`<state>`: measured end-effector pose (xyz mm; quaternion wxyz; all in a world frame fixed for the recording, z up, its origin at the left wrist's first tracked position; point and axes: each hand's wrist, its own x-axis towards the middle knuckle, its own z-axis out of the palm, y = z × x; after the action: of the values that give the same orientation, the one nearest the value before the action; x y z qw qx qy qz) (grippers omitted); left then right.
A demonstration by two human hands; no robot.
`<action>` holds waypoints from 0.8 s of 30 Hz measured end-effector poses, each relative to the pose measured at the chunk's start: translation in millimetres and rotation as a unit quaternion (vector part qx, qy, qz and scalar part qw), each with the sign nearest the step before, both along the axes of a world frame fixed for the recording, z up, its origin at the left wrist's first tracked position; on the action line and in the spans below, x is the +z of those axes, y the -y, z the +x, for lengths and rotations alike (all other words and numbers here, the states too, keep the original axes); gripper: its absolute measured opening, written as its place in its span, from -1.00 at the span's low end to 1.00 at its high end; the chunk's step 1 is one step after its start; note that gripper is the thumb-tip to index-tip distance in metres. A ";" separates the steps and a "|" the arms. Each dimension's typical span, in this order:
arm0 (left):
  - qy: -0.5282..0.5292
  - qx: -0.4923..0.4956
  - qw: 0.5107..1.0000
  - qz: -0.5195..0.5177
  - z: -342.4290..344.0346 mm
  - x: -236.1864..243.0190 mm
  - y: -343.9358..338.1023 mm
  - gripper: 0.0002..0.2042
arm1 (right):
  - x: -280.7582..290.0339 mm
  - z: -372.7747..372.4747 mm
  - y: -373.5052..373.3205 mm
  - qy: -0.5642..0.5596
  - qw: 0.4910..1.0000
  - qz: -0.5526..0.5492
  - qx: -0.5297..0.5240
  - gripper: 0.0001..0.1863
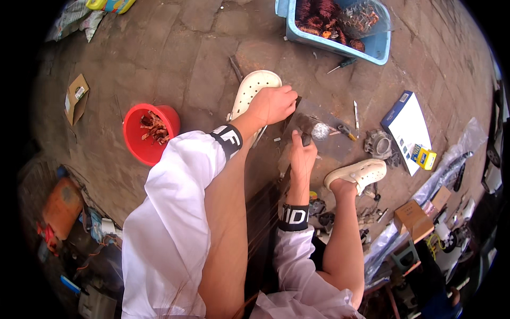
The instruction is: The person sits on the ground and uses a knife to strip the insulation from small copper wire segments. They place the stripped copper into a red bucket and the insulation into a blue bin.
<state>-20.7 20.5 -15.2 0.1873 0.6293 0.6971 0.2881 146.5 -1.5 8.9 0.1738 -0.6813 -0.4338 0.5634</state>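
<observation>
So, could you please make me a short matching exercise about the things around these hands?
Column one:
1. Bucket
2. Bin
3. Small box
4. Right hand

Column two:
A. Mostly yellow, towards the picture's right
B. Gripping a dark object
C. Red, with reddish-brown scraps inside
D. Light blue, with dark-red coils inside

Right pairs: 1-C, 2-D, 3-A, 4-B.

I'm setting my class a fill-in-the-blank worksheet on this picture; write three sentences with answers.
The bucket holding copper-coloured scraps is coloured ____.
The hand nearer that bucket is the person's ____ one.
The small box by the blue-and-white box is mainly ____ in colour.
Missing words: red; left; yellow.
</observation>
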 end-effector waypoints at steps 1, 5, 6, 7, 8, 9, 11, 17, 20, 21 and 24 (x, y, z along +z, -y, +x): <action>-0.001 0.006 1.000 0.006 -3.5 -4.1 2.8 -0.86 | 13.5 -8.5 -2.6 -0.072 0.994 -0.040 -0.072 -0.79; -0.006 -0.014 0.999 -0.029 -1.2 -0.1 3.2 -0.90 | 27.1 6.7 0.9 -0.096 0.965 -0.004 -0.242 -0.87; -0.010 -0.017 0.999 -0.029 -0.5 0.3 4.9 -0.91 | 28.1 16.0 -0.3 -0.090 0.960 0.024 -0.263 -0.88; -0.014 -0.020 0.999 -0.030 0.1 1.1 7.9 -0.91 | 30.3 25.5 -0.3 -0.080 0.955 0.037 -0.284 -0.89; -0.016 -0.026 0.999 -0.027 2.5 2.5 7.0 -0.91 | 31.0 32.8 -3.4 -0.061 0.946 0.049 -0.314 -0.88; -0.012 -0.035 0.999 -0.033 4.6 8.1 7.8 -0.89 | 27.7 39.6 -5.1 -0.045 0.937 0.056 -0.343 -0.88; 0.006 -0.054 0.999 0.008 6.9 15.2 6.4 -0.88 | 14.6 60.0 -3.1 -0.004 0.923 0.052 -0.382 -0.81; 0.064 -0.112 0.992 0.015 26.8 16.9 -4.5 -0.77 | -23.5 88.4 18.5 0.068 0.895 0.099 -0.431 -0.82; 0.075 -0.144 0.986 -0.038 29.1 14.6 -2.7 -0.74 | -17.2 81.6 26.4 0.051 0.891 0.106 -0.438 -0.84; 0.083 -0.141 0.985 -0.054 30.1 13.4 -0.9 -0.74 | -15.4 78.1 29.7 0.050 0.893 0.098 -0.437 -0.83; 0.117 -0.143 0.980 -0.073 36.5 14.1 -4.3 -0.76 | -22.1 74.8 36.9 0.056 0.885 0.065 -0.457 -0.80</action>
<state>15.8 24.9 -1.0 0.3529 0.6688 0.5922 0.2782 221.4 -38.4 -13.2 0.4315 -0.8216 -0.1190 0.3531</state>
